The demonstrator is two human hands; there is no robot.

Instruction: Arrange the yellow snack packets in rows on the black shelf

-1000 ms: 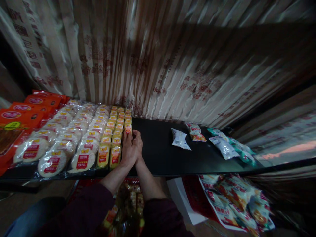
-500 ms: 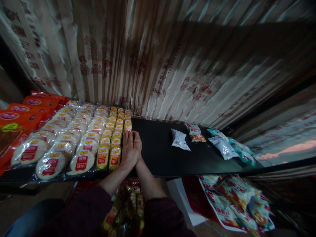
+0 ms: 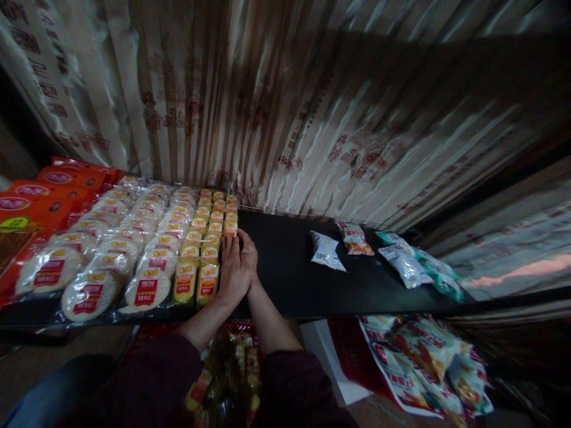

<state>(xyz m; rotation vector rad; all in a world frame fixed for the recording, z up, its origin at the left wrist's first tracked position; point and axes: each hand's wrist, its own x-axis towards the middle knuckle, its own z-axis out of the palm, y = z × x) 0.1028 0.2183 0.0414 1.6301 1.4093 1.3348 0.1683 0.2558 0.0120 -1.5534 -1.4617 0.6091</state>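
My left hand and my right hand are pressed together at the front of the rightmost column of yellow-wrapped snack packets. The left fingertips touch the nearest visible packet there. Close along its right side, the right hand's fingers are bent inward. Whatever lies under the palms is hidden. Just left of my hands stand two more columns of yellow packets, their red labels showing. Farther left, round white rice crackers in clear wrap overlap in three columns.
Orange bags lie at the shelf's left end. On the black shelf to the right are a white packet, a red-and-white packet and green-and-white ones. Below, an opened carton holds snack bags; yellow packets fill a red basket. Printed sheeting hangs behind.
The hands stay together at the same column and have edged slightly forward. The view has shifted a little; the packets appear unmoved on the shelf.
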